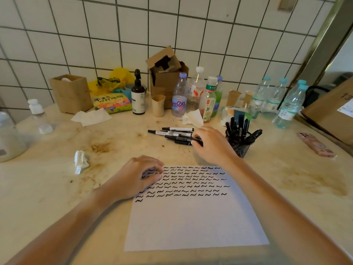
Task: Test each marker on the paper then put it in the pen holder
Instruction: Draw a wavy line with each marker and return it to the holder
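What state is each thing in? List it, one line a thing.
Paper: flat on the counter, upper part filled with black squiggles, lower part blank.
Left hand: fingers curled, resting on the paper's top left corner.
Right hand: pinching a black marker in the loose pile.
Loose markers: lying capped.
Pen holder: upright, holding markers.
Phone: face down.
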